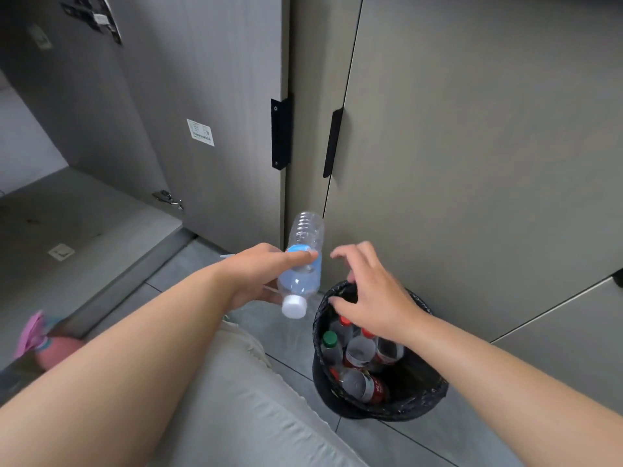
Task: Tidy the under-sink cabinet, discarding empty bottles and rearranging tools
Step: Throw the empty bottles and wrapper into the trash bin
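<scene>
My left hand [259, 274] grips an empty clear plastic bottle [305, 251] with a light blue label and a white cap, cap end tilted down toward me. It is just left of a black bin [435, 396] lined with a black bag. Several empty bottles [360, 352] with red and green caps lie inside the bin. My right hand [371, 291] hovers over the bin's far rim with fingers spread and loosely bent, holding nothing. Its fingertips are a short gap from the bottle.
The open cabinet door [202, 112] with a white sticker stands at left, and the cabinet floor [67, 224] shows beyond it. Closed grey doors with black handles [332, 143] rise behind the bin. A pink object [43, 338] lies at lower left. My trouser leg [253, 399] covers the tiled floor.
</scene>
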Available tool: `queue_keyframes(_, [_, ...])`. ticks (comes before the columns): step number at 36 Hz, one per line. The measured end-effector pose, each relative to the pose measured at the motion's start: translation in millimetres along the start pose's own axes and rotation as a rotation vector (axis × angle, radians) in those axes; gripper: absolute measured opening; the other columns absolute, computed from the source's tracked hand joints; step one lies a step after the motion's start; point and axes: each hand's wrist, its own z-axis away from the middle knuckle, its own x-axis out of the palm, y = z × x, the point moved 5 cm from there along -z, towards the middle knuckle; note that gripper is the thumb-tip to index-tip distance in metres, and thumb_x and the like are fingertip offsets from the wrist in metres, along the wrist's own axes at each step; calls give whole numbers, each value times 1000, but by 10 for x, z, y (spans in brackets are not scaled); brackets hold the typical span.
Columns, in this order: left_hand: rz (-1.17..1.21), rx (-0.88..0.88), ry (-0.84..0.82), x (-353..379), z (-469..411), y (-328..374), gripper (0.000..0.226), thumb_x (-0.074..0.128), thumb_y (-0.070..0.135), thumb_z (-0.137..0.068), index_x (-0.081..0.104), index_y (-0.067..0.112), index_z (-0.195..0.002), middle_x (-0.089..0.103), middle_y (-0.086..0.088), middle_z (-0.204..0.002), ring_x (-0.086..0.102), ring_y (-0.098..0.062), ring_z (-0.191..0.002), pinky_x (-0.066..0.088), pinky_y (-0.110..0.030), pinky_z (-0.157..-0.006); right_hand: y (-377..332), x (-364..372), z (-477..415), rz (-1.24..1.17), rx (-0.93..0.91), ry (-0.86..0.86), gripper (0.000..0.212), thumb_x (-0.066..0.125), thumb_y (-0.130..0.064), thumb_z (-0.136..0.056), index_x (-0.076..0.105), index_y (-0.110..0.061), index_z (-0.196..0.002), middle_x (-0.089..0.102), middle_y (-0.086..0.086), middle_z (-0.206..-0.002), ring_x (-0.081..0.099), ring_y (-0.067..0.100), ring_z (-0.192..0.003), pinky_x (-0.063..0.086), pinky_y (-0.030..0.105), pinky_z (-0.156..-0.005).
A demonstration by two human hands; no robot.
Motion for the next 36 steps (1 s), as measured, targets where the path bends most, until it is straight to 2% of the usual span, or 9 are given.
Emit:
queue_keyframes(3, [107, 11, -54, 27, 21, 40, 55, 76, 49, -86, 71, 3, -115, 77, -14, -104, 75, -25, -91, 62, -35, -80, -340, -90, -35, -52, -211, 40, 83, 77, -47, -69, 33, -37, -139, 32, -13, -129, 48, 6, -119, 50, 30, -87])
queue_keyframes(5, [178, 29, -93, 28, 42, 73, 60, 75, 51, -85, 71, 1, -118, 75, -17, -112, 73, -29, -103, 61, -35, -85, -441, -127, -44, -98, -244, 105, 93, 82, -47, -68, 31, -33, -144, 30, -12, -137, 43, 6, -128, 50, 29, -92])
queue_keyframes(7, [256, 38, -120, 21, 60, 96, 63, 75, 54, -85, 71, 1, -119, 74, -19, -115, 73, -30, -104, 61, -32, -81, -486, -159, -30, -142, -252, 183, 96, 85, -45, -69, 31, -33, -147, 28, -10, -142, 42, 9, -130, 51, 32, -95])
queue_keyframes(9, [282, 39, -144, 26, 65, 105, 66, 75, 57, -84, 71, 3, -121, 73, -19, -118, 72, -29, -104, 60, -32, -82, -524, -182, -9, -137, -289, 244, 88, 83, -46, -73, 37, -34, -147, 28, -7, -143, 43, 13, -130, 49, 33, -99])
queue_keyframes(14, [263, -2, -152, 42, 44, 56, 77, 64, 69, -85, 69, 1, -122, 70, -26, -116, 72, -31, -98, 60, -37, -84, -621, -245, 13, -26, -434, 345, 40, 71, -40, -90, 66, -22, -124, 47, 4, -130, 48, 25, -118, 45, 38, -97])
queue_keyframes(18, [67, -42, -56, 14, 30, -9, 69, 45, 69, -95, 69, 6, -113, 77, -15, -101, 75, -25, -91, 60, -37, -79, -564, -468, 3, -22, -365, 353, 35, 64, -47, -94, 66, -22, -118, 54, -6, -113, 54, 17, -105, 48, 36, -87])
queue_keyframes(24, [-158, -23, 83, -10, -5, -53, 39, 54, 45, -101, 68, 9, -110, 74, -4, -82, 69, -16, -71, 58, -33, -73, -233, -706, -30, 175, -134, 76, 40, 55, -71, -83, 61, -34, -98, 52, -11, -92, 51, 8, -86, 46, 33, -72])
queue_keyframes(28, [-231, -13, 96, -9, -42, -80, 32, 57, 40, -101, 69, 11, -105, 74, -6, -88, 69, -16, -72, 58, -30, -68, 106, -500, 97, 281, -11, -258, 47, 52, -78, -77, 62, -39, -101, 53, -14, -97, 57, 10, -87, 52, 40, -78])
queue_keyframes(36, [-241, 23, 109, -12, -57, -82, 25, 61, 38, -99, 67, 14, -97, 76, -6, -92, 71, -15, -73, 56, -29, -63, 695, 201, 499, 310, 152, -582, 27, 71, -49, -80, 67, -28, -96, 57, -7, -101, 58, 19, -95, 51, 39, -83])
